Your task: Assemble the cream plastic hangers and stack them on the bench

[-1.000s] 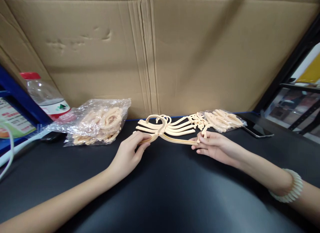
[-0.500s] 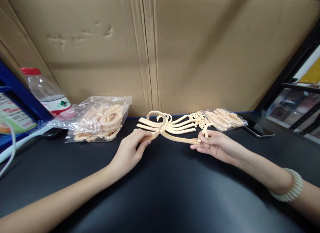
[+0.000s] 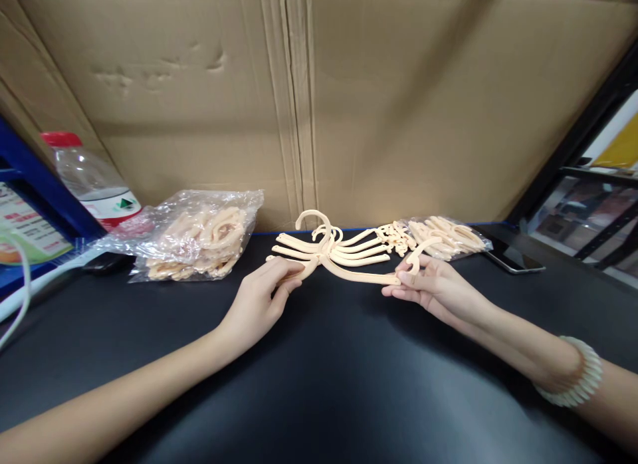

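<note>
My left hand is closed around the left arm of a cream plastic clothes hanger, hiding that end. The hanger is raised a little, its hook pointing up and back. At the tip of its right arm, my right hand pinches a small cream hook piece, its curved tip sticking up above the fingers. The piece touches the hanger's end; whether it is fastened there I cannot tell. Just behind lie several more cream hangers, stacked on the black table.
A pile of small cream parts lies behind my right hand, beside a clear bag of parts and a phone. To the left are a larger plastic bag, a red-capped bottle and a white cable. Cardboard stands behind.
The hanger has tilted so its hook stands higher. In my right hand the small hook piece has turned upward and shows more. My left hand has stayed nearly in place.
</note>
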Motion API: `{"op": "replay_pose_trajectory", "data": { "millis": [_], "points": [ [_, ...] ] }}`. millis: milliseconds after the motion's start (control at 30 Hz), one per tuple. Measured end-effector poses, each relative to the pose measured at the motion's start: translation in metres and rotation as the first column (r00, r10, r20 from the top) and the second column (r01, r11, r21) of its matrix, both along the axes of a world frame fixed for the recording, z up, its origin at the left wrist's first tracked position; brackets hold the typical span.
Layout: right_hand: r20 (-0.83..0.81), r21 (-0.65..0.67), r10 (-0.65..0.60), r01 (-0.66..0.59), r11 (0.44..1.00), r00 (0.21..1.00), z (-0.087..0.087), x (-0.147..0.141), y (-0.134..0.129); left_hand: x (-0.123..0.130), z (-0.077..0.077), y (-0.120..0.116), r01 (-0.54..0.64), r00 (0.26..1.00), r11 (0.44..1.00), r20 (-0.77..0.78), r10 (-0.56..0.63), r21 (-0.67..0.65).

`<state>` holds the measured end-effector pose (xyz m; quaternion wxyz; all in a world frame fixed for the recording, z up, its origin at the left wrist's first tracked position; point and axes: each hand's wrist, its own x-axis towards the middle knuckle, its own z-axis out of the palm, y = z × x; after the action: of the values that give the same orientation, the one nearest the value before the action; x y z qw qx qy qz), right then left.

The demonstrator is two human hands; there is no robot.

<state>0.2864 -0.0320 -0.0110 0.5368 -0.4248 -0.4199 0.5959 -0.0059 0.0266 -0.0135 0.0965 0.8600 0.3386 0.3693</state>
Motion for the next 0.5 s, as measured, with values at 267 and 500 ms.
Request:
{"op": "replay_pose_trajectory", "data": {
  "millis": [267, 500],
  "points": [
    [-0.03, 0.026, -0.092, 0.093, 0.995, 0.995, -0.002, -0.004, 0.002, 0.001, -0.004, -0.001, 0.016, 0.999, 0.997, 0.038, -0.014, -0.075],
    [0.027, 0.1, -0.154, 0.15, 0.984, 0.988, 0.005, 0.014, 0.01, 0.003, -0.001, -0.002, -0.063, 0.997, 0.995, 0.04, 0.066, -0.08]
  ]
}}
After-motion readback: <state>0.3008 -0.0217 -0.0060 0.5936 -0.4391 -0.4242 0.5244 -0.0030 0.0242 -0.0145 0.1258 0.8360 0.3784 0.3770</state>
